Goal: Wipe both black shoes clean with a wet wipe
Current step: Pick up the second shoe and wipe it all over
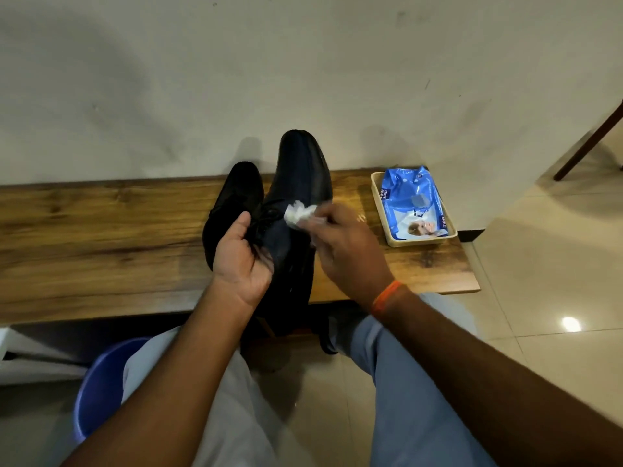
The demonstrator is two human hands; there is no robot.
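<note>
Two black leather lace-up shoes sit by the wooden bench's point(101, 230) back edge: one matte shoe point(232, 203) lying behind the left hand point(241, 261), which cups the lace area of the glossier shoe point(300, 183) (toe raised toward the wall). Right hand point(350, 251) pinches a crumpled white wet wipe point(298, 214) against that shoe's side. Near the bench's right end, a cream plastic tray point(394, 241) holds a blue wipes packet point(414, 203).

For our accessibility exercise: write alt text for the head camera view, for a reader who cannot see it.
A person's left hand grips a black shoe while the right hand presses a crumpled white wipe to it. A second black shoe lies alongside on a wooden bench, near a blue wipes pack in a tray.
</note>
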